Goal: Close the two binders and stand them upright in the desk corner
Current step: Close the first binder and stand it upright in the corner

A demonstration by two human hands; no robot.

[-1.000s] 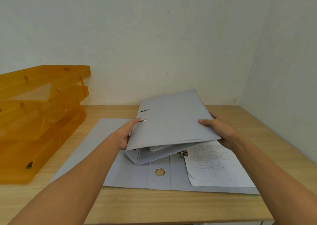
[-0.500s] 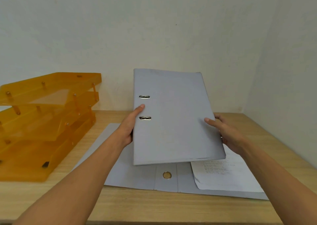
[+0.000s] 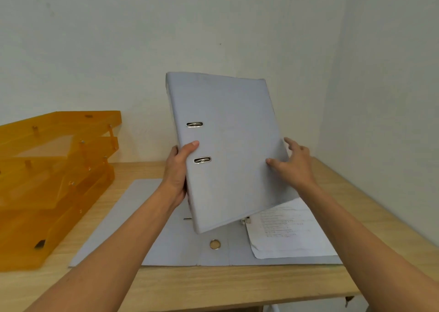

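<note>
A closed grey binder [image 3: 228, 150] was held up above the counter [image 3: 237, 285], nearly upright and tilted with its top leaning left. Its spine edge was gripped by the left hand [image 3: 177, 171], the thumb laid on the front cover between two metal slots. The right hand [image 3: 293, 166] was seen with fingers spread loosely, the thumb on the cover near the binder's right edge; a firm grasp could not be told. A second grey binder [image 3: 166, 240] was left lying open and flat on the counter beneath, a printed sheet [image 3: 287, 238] resting on its right half and a metal ring [image 3: 215, 244] showing on its spine. An orange stacked tray [image 3: 54, 176] was placed at the far left. The desk corner at the far right was formed by two white walls [image 3: 237, 26].
</note>
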